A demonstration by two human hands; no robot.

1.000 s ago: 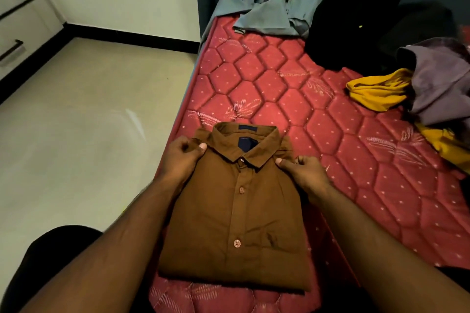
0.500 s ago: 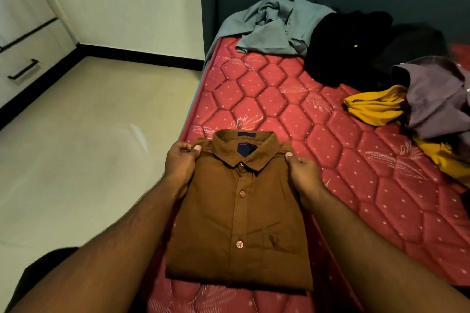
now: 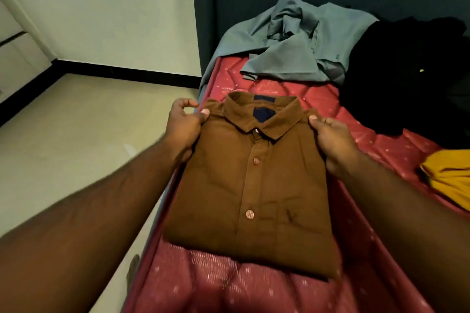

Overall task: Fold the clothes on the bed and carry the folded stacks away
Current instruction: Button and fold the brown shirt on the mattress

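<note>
Thumbs on top, fingers tucked beneath: the left hand (image 3: 183, 127) and the right hand (image 3: 335, 143) each pinch a shoulder of the folded brown cotton button-up shirt (image 3: 251, 185), probably to keep the fold flat for carrying. It sits at the near edge of the red quilted mattress (image 3: 318, 99). Beyond lie a crumpled grey shirt (image 3: 300, 40), a black garment (image 3: 407, 71) and a yellow one (image 3: 450, 178), all unfolded.

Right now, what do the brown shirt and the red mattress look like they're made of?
Brown shirt: looks like matte woven cloth, maybe cotton; it holds crisp folds and a stiff collar, with pale, probably plastic buttons. Red mattress: quilted fabric with a slight sheen and stitched hexagon panels; the fibre can't be told.
</note>
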